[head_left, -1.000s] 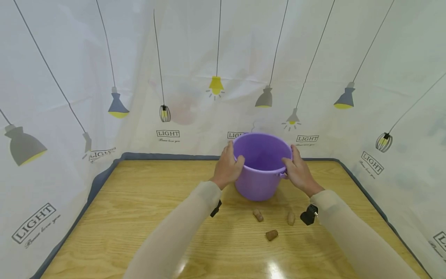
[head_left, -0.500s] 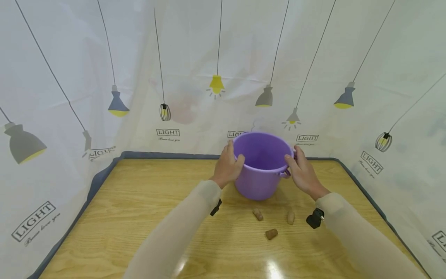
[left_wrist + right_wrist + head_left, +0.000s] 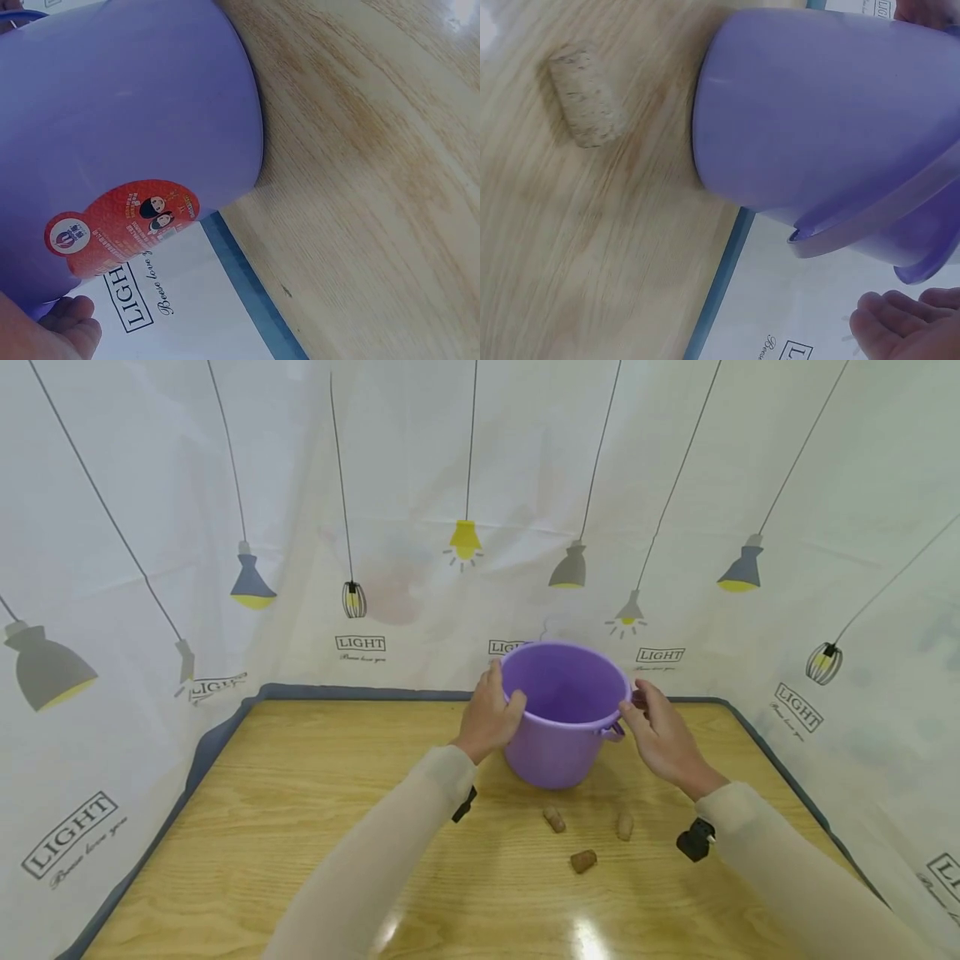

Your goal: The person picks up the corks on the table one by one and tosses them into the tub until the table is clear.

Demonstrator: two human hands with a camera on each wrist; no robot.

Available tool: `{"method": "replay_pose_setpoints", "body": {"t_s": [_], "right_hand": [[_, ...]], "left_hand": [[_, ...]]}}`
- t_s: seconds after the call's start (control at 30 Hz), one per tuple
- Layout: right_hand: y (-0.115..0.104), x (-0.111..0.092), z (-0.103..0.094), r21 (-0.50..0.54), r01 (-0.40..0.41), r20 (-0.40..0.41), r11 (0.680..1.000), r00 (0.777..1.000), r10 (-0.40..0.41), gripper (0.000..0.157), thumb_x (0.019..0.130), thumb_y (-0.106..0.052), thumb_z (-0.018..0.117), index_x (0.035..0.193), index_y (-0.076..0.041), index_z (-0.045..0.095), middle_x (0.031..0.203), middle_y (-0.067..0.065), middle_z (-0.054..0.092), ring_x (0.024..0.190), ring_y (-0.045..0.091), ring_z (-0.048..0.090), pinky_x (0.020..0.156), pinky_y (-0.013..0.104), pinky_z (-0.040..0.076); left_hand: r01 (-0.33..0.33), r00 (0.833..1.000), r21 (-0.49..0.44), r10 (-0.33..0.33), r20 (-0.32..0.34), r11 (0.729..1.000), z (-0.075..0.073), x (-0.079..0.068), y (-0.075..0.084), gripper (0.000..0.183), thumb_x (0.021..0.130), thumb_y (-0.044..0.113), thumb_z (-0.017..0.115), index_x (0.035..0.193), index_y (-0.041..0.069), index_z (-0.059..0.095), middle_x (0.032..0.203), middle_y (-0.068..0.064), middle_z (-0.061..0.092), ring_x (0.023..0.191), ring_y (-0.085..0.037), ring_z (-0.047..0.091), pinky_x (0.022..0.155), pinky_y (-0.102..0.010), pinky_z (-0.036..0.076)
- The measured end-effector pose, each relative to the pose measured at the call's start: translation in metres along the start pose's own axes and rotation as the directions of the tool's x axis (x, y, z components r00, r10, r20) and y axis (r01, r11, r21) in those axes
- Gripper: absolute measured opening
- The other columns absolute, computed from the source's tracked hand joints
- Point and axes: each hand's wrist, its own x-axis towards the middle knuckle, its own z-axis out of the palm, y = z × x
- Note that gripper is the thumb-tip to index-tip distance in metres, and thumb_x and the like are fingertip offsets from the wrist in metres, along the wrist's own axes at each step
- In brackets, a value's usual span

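A purple bucket (image 3: 551,756) stands upright on the wooden table, its mouth tipped to my view. My left hand (image 3: 487,718) grips the left rim, thumb inside and fingers outside. Beside the right rim is my right hand (image 3: 667,739), its fingers loosely extended. In the right wrist view those fingers show a gap from the bucket wall and its handle (image 3: 877,217). Three corks lie in front of the bucket: one cork (image 3: 553,819) on the left, a paler cork (image 3: 625,825) on the right and a darker cork (image 3: 583,861) nearest me.
Behind the table (image 3: 315,793) hangs a white cloth (image 3: 420,610) printed with lamps, with a dark blue strip (image 3: 360,693) along its lower edge. The cloth also encloses both sides. A red sticker (image 3: 135,225) is on the bucket's left side.
My right hand has let go of the bucket's rim and moved away to the right. The left hand keeps its grip. Bucket and corks stay where they were.
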Motion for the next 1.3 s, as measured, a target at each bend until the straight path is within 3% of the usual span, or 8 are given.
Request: {"method": "replay_pose_setpoints", "body": {"t_s": [0.37, 0.53, 0.97, 1.3], "right_hand": [[-0.003, -0.017, 0.000, -0.092, -0.001, -0.034, 0.996, 0.999, -0.002, 0.069, 0.110, -0.040, 0.042, 0.157, 0.007, 0.025, 0.148, 0.032, 0.043, 0.134, 0.050, 0.044, 0.105, 0.067, 0.038], [-0.002, -0.024, 0.001, -0.140, 0.017, -0.044, 0.990, 0.999, -0.023, 0.064, 0.109, -0.040, 0.044, 0.153, 0.006, 0.035, 0.145, 0.033, 0.046, 0.130, 0.050, 0.047, 0.102, 0.067, 0.040], [-0.001, -0.040, -0.003, -0.239, -0.035, 0.062, 0.970, 0.997, 0.051, 0.070, 0.108, -0.048, 0.044, 0.147, 0.010, 0.042, 0.145, 0.033, 0.047, 0.132, 0.051, 0.047, 0.104, 0.068, 0.040], [0.001, -0.047, 0.003, -0.267, 0.001, 0.077, 0.964, 0.997, 0.021, 0.066, 0.106, -0.048, 0.049, 0.141, 0.009, 0.050, 0.142, 0.030, 0.052, 0.130, 0.050, 0.050, 0.103, 0.066, 0.042]], "left_hand": [[0.006, 1.000, 0.002, -0.006, -0.003, 1.000, 0.000, 0.000, 0.000, 0.078, 0.099, 0.038, 0.038, 0.163, 0.001, 0.013, 0.161, -0.021, 0.033, 0.146, -0.036, 0.038, 0.117, -0.052, 0.035], [0.005, 1.000, 0.005, -0.005, -0.004, 1.000, 0.000, 0.001, 0.001, 0.078, 0.098, 0.038, 0.038, 0.163, 0.001, 0.013, 0.161, -0.021, 0.033, 0.146, -0.035, 0.038, 0.117, -0.052, 0.035], [0.006, 1.000, 0.007, -0.006, -0.005, 1.000, 0.000, 0.000, 0.000, 0.078, 0.099, 0.038, 0.039, 0.162, 0.000, 0.014, 0.161, -0.022, 0.033, 0.146, -0.036, 0.037, 0.117, -0.052, 0.035], [0.006, 1.000, -0.006, -0.006, -0.005, 1.000, 0.000, 0.001, 0.000, 0.078, 0.099, 0.038, 0.039, 0.162, 0.000, 0.014, 0.161, -0.022, 0.033, 0.146, -0.036, 0.038, 0.117, -0.053, 0.035]]}}
